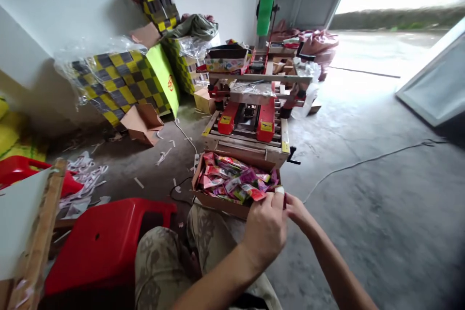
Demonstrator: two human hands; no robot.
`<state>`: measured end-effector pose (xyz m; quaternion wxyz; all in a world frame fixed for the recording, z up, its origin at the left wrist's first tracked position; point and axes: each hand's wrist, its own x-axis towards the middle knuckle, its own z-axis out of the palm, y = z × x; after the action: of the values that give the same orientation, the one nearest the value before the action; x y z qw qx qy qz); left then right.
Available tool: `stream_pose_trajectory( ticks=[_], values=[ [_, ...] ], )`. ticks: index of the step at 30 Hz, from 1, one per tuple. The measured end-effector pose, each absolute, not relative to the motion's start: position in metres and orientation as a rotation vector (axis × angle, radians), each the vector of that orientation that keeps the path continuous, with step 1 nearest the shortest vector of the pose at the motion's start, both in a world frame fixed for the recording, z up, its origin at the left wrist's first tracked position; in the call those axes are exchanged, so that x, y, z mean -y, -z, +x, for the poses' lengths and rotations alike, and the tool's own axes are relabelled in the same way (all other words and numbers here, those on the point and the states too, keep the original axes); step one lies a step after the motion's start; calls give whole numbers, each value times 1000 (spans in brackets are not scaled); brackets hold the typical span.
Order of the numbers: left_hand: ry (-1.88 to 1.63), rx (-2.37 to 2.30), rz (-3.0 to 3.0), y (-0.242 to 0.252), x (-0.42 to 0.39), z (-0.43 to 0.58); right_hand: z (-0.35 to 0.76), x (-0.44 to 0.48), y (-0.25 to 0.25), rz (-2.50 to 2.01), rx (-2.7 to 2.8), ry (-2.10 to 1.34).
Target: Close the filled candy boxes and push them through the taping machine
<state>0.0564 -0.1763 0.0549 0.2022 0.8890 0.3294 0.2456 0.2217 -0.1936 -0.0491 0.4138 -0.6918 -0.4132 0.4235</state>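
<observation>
An open cardboard box (232, 207) stands in front of my knees, filled with small wrapped packets (232, 181) in pink, purple, red and green. My left hand (267, 227) is closed at the box's near right corner, its fingertips close to a red packet (255, 193). A small white patch (279, 190) shows at its fingers. Just to the right, my right hand (296, 209) has its fingers pinched together against the left, with a sliver of dark purple between them. The fingers hide what the two hands hold.
Beyond the box stands a red roller taping machine (249, 116) with a green tape roll (267, 6). A red plastic stool (98, 242) is at my left, beside a wood-edged board (38, 232). Yellow-black checkered stacks (123, 80) line the wall. A cable (363, 162) crosses the floor.
</observation>
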Motion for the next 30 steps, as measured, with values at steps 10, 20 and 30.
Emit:
stream_pose_trajectory(
  ticks=[10,20,30],
  values=[
    [-953,-805,1856,-120,150,9,203,195,-23,-1274,961,-1026],
    [-976,-815,1990,-57,2,-79,211,167,-41,-1432,1418,-1067],
    [-29,-432,2571,-57,10,-56,166,109,-49,-1960,2373,-572]
  ],
)
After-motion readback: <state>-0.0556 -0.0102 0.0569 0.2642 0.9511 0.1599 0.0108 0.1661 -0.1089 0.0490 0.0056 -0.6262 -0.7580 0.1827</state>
